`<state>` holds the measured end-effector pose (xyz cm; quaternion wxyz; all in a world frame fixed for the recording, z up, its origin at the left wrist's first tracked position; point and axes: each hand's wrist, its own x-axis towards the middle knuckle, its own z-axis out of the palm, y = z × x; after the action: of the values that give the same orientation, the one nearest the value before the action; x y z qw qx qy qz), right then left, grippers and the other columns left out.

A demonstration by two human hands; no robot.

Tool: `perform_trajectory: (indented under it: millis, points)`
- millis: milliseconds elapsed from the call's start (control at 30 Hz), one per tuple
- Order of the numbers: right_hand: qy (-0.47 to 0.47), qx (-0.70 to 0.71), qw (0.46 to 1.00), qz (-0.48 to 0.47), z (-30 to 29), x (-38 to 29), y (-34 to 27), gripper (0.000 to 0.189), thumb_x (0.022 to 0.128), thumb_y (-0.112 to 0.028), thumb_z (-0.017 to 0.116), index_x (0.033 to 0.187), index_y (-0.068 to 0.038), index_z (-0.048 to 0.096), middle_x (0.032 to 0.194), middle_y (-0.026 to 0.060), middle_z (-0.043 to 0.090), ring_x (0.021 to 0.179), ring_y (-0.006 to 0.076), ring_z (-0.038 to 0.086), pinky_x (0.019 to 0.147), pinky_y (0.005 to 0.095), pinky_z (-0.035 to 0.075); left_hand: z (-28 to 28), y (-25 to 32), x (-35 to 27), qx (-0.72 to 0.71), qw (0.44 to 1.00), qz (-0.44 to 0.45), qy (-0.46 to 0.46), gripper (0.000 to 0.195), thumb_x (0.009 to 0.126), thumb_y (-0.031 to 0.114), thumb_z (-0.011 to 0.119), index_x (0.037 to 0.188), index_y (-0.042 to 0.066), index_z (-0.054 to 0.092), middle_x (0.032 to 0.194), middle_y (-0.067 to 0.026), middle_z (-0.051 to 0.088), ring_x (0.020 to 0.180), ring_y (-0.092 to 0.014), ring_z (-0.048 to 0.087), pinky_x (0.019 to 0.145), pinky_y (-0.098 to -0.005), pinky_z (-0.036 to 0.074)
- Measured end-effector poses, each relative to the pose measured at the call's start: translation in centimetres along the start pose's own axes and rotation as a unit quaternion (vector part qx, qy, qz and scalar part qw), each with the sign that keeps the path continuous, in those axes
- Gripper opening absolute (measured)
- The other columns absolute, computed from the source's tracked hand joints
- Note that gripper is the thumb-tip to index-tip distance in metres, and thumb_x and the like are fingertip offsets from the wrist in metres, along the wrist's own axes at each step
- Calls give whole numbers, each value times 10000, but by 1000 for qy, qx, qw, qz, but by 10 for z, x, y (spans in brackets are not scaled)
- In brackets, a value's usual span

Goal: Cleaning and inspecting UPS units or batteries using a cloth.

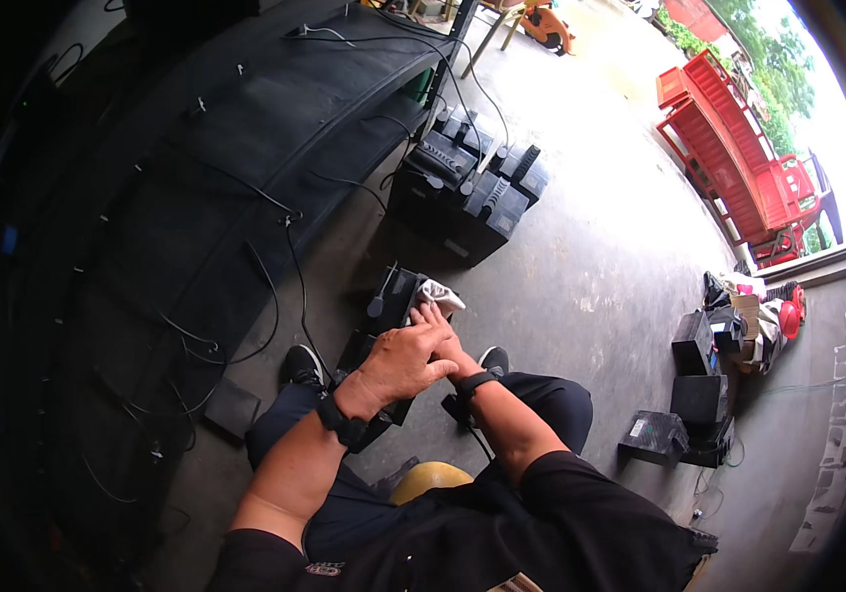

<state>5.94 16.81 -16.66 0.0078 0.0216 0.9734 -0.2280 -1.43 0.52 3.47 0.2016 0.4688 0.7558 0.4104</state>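
Observation:
A black battery case [396, 305] stands on the floor between my feet, with a cable plug [375, 306] on its left side. A crumpled pale cloth [440, 294] lies against its top right edge. My right hand [443, 337] has its fingers down on this cloth, which sticks out past the fingertips. Across the back of the right hand lies my left hand [402, 357], thumb spread out and nothing visible in it. Much of the case is hidden under both hands and the left forearm.
Several black battery cases with handles [493, 194] stand ahead, wired by cables. A dark shelf [260, 133] with loose leads runs along the left. More black boxes [699, 399] sit at right. A red cargo tricycle [741, 163] is outside. Below me is a yellow seat [430, 479].

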Motion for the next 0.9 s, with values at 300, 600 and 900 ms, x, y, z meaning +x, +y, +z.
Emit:
perform_trajectory:
  millis: [300,600,900]
  points:
    - [-66,12,997,36,4,4,-7,550,901,-205,530,1418,-63,403,1459,195,402,1435,396,281,1122,444,338,-8,-6,-7,-5,1000,-8,22,435,793,286,774,1135,51,645,1024,-169,672,944,-368,659,831,-413,533]
    - [-12,-30,998,46,-2,44,26,497,896,-85,538,1381,-86,432,1444,182,404,1368,435,369,1135,437,347,6,-3,-8,30,999,10,-20,437,794,318,778,1115,55,642,992,-160,675,917,-354,666,804,-407,540]
    - [-25,-22,983,183,-28,52,7,585,851,-174,627,1401,-108,438,1450,141,419,1331,380,432,1043,461,432,1,-2,-8,26,1000,9,-10,431,802,333,767,1111,59,644,962,-153,673,898,-340,668,801,-409,540]
